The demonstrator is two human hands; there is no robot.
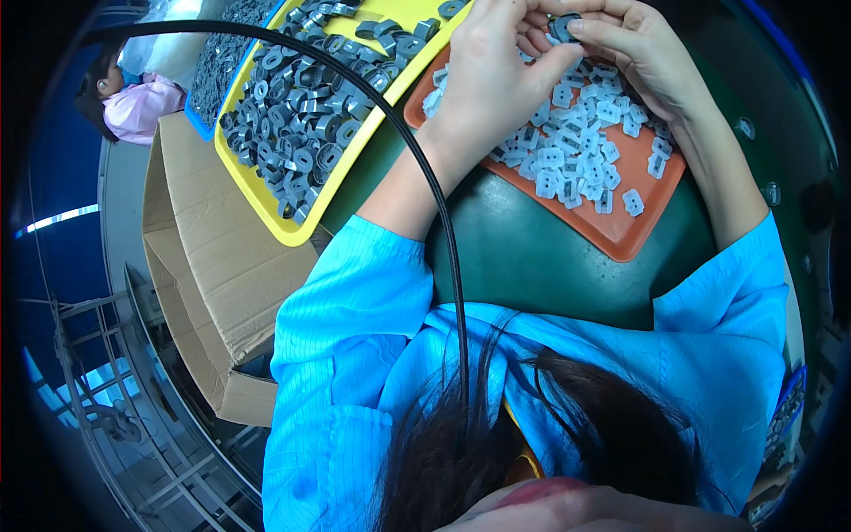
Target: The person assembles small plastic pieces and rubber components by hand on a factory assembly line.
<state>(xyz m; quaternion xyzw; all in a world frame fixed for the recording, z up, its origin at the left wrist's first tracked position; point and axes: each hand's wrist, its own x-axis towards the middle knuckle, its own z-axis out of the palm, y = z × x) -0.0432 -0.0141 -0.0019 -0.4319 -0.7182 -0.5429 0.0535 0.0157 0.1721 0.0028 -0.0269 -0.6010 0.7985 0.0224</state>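
Note:
At the top of the view both my hands meet over an orange tray. My right hand pinches a small dark grey oval part between thumb and fingers. My left hand is closed at the same spot, its thumb reaching toward the part; its fingertips are partly hidden, so what they grip does not show. Below the hands, many small translucent white plastic pieces lie heaped in the orange tray, a few of them apart near its lower corner.
Left of the orange tray, a yellow tray holds many dark grey oval parts. Beyond it is a blue-edged tray of small dark pieces. An open cardboard box stands beside the green table. A black cable crosses the view. Another person sits far left.

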